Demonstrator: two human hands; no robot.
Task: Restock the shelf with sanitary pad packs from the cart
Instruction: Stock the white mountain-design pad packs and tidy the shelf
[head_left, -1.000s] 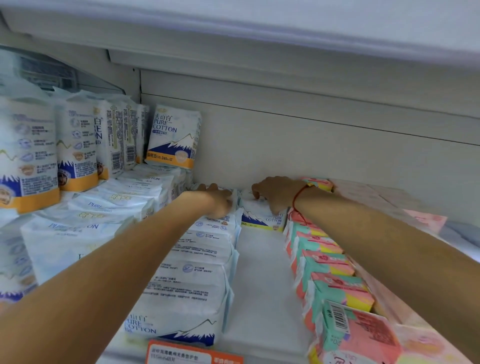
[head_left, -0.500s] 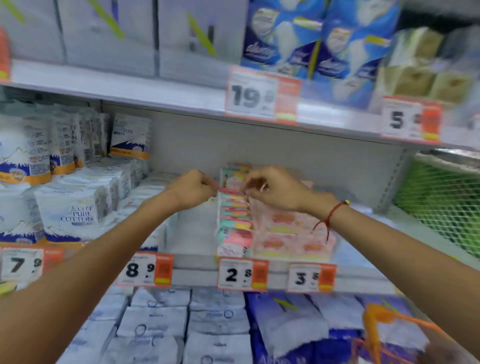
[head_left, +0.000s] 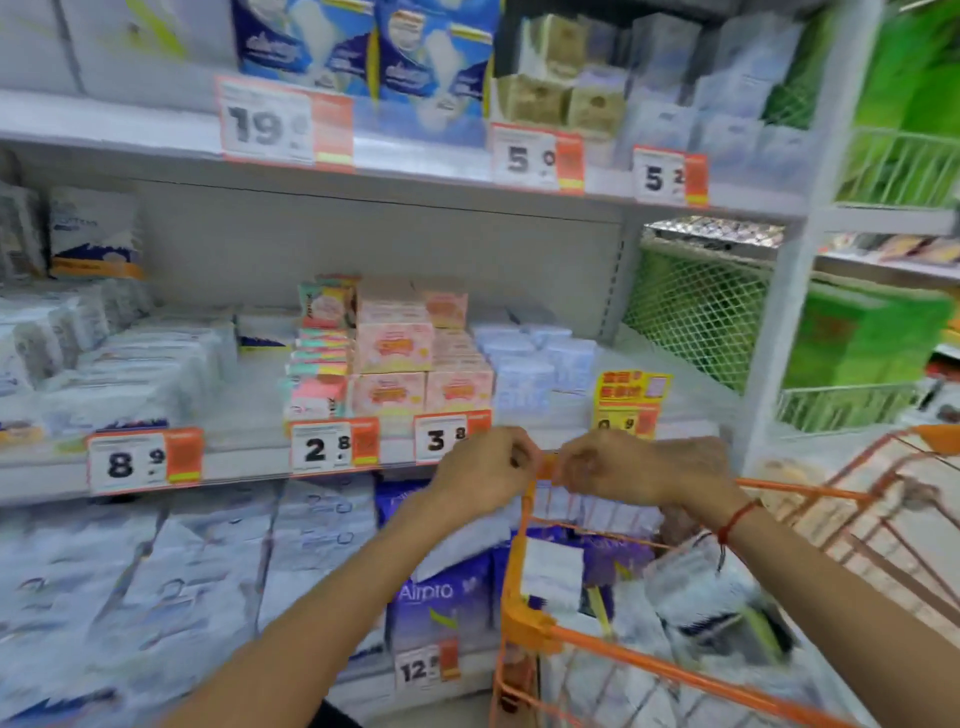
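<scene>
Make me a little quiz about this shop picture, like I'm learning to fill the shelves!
1. True or false: both hands are holding packs.
2. What colour is the cart? A green, B orange, C blue.
3. Which wrist wears the red string?

Key:
1. False: the left hand and right hand are curled in front of the shelf edge, above the cart's far corner, with no pack visible in them.
2. B.
3. The right.
</scene>
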